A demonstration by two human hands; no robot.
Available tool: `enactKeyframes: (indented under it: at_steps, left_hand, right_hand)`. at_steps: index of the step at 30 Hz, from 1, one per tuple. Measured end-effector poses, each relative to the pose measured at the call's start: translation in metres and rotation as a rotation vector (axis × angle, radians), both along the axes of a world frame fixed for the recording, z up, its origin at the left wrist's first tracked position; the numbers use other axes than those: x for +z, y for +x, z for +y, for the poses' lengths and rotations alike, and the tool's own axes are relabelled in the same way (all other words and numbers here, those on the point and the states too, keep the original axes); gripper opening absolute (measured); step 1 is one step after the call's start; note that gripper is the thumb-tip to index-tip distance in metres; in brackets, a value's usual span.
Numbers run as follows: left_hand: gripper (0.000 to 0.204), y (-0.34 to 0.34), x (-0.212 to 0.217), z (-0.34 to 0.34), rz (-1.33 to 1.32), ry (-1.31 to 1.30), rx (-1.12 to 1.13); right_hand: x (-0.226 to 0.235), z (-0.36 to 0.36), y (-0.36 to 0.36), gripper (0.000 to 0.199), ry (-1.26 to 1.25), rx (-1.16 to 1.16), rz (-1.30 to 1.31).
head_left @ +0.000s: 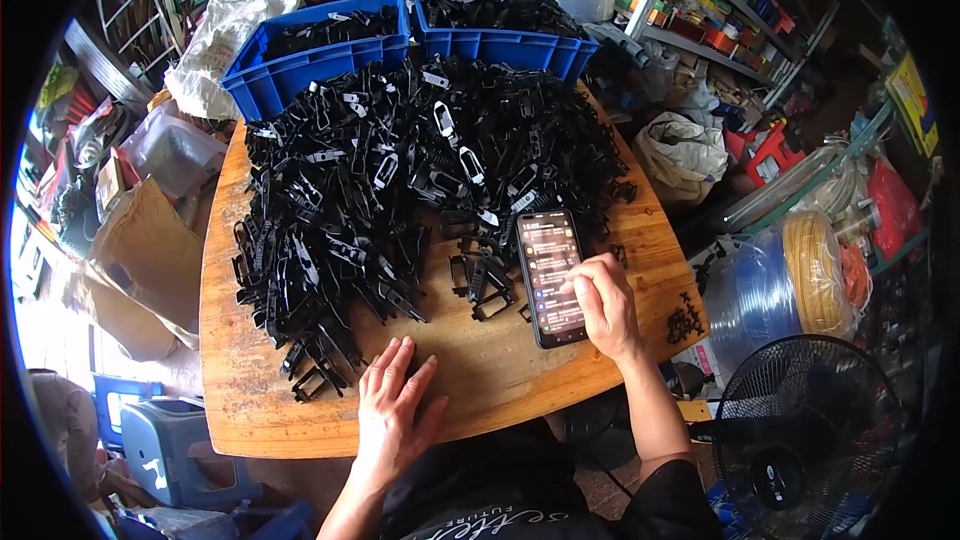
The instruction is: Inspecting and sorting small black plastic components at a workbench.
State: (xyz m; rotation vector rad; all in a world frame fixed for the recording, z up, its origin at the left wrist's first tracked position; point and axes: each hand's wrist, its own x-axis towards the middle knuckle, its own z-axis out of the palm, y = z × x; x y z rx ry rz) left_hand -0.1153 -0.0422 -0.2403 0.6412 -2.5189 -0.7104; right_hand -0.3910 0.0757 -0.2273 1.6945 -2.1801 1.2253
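Note:
A black smartphone (550,280) with a lit screen of listed lines lies face up near the right front of the wooden table. Over its right edge, my right hand (605,308) is closed, its fingers curled toward the screen with nothing visible in them. My left hand (395,400) rests flat on the table's front edge, fingers stretched out, holding nothing. A large heap of black plastic clip-like parts (330,210) spreads beyond both hands. Several loose parts (485,285) lie just left of the phone.
Two blue crates (330,55) filled with black parts stand behind the heap on the wooden table (250,430). At the table's right corner is a small cluster of dark parts (685,322). A black fan (800,440) stands lower right; a blue-grey stool (180,450) is lower left.

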Motion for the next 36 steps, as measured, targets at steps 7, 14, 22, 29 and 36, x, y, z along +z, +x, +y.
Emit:
enactKeyframes:
  at_steps: [7,14,22,29,36]
  left_hand:
    - [0.047,0.001,-0.002,0.000,0.006,0.001,0.001]
    - [0.047,0.001,-0.001,0.000,-0.002,-0.015,-0.001]
    - [0.046,0.000,0.001,0.000,-0.001,0.001,0.005]
    - [0.046,0.000,-0.001,0.001,-0.005,-0.006,0.008]
    - [0.047,0.000,0.000,0.001,-0.002,-0.002,0.011]
  right_hand:
    - [0.001,-0.008,-0.008,0.017,0.011,-0.003,0.027]
    - [0.004,-0.004,-0.003,0.013,-0.057,-0.016,0.021]
    - [0.006,0.012,0.005,0.016,-0.077,-0.036,0.038]
    - [0.004,0.015,0.008,0.017,-0.101,-0.021,0.028]
    - [0.000,0.011,0.007,0.018,-0.066,0.007,0.095]
